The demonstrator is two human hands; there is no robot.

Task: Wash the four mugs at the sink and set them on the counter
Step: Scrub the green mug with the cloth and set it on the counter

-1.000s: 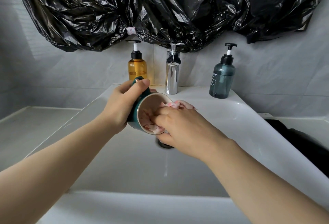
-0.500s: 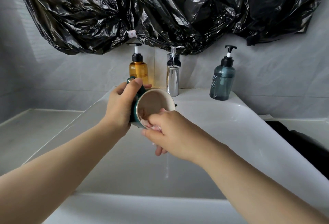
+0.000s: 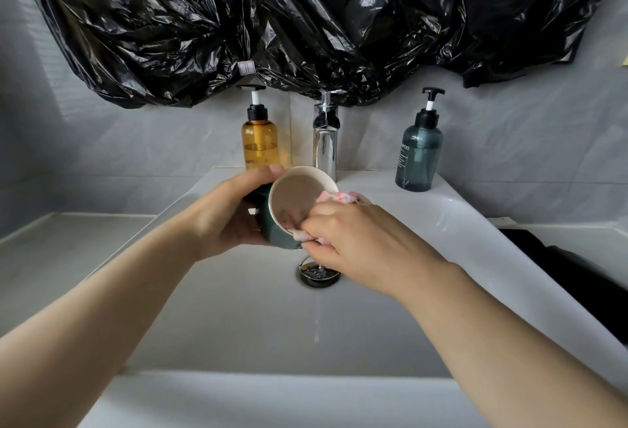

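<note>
The white sink (image 3: 238, 332) took up most of the view, with the grey counter (image 3: 68, 251) running off to its left. Both hands were clamped on their work. The left hand (image 3: 227, 220) gripped the green mug (image 3: 294, 195) round its outside and held it over the basin, above the drain (image 3: 319, 274), with its mouth tipped toward the person. The right hand (image 3: 360, 247) pinched a sudsy pink cloth (image 3: 339, 197) against the mug's lower rim.

To my eye, the wiping would go best with the left hand turning the mug while the cloth swept the whole inner wall and base.

Half a second before, the cloth was hidden under the knuckles. Now it bunched up over the right rim, and the drain had come into view.
</note>
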